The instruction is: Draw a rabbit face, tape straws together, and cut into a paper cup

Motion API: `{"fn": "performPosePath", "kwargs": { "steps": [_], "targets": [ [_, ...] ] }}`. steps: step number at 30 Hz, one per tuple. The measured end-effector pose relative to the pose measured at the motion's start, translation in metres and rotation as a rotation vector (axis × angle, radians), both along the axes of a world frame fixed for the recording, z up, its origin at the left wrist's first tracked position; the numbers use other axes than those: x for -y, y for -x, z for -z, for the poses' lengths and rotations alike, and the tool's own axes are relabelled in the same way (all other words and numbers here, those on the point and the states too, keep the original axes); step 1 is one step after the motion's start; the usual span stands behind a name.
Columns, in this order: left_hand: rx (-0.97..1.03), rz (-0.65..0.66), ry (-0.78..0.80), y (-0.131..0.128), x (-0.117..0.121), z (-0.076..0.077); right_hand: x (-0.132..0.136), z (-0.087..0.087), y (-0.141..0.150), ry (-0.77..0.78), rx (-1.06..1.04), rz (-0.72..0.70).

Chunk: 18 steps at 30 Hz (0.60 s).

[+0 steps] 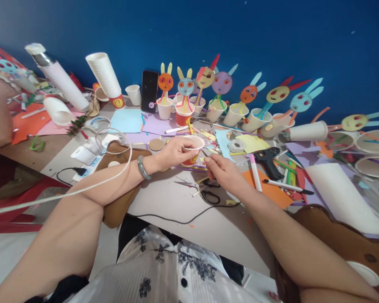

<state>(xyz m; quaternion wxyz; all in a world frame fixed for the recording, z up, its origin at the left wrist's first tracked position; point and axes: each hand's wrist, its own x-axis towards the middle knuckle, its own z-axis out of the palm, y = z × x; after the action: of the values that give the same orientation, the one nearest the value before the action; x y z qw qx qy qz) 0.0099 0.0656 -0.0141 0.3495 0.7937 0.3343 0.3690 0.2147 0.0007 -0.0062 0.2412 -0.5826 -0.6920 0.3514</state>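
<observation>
My left hand point(176, 151) is wrapped round a paper cup point(194, 144) with a red lower part, its open rim facing up. Beside the rim, my right hand point(219, 168) pinches a thin, dark, pointed tool point(205, 152). Its tip is close to the cup's side; whether it touches I cannot tell, nor its exact kind. On the table just below the hands lies a pair of scissors point(198, 187) with black handles and parted blades.
Cups with paper rabbit figures point(166, 86) line the blue wall. A phone point(149, 91) and stacked cups point(105, 75) stand left of them. A black glue gun point(268, 162), a marker point(255, 172) and coloured paper lie right. A white cable point(82, 189) crosses my left arm; another person's arm point(0, 113) is far left.
</observation>
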Motion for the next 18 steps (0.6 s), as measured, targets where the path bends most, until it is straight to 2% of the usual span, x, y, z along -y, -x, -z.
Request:
{"fn": "performPosePath", "kwargs": {
  "steps": [6,9,13,18],
  "targets": [
    [0.010,0.051,-0.019,0.001,0.000,0.002,0.008,-0.009,0.004,-0.176,0.635,0.035],
    [-0.005,0.058,-0.025,0.001,0.001,0.002,0.015,-0.010,0.007,-0.278,0.818,0.024],
    [-0.030,0.055,-0.041,0.002,0.001,0.001,0.019,-0.007,0.006,-0.359,0.839,0.027],
    [-0.046,0.076,-0.074,0.003,0.004,-0.003,0.011,-0.006,-0.001,-0.238,0.539,-0.004]
  ]
}}
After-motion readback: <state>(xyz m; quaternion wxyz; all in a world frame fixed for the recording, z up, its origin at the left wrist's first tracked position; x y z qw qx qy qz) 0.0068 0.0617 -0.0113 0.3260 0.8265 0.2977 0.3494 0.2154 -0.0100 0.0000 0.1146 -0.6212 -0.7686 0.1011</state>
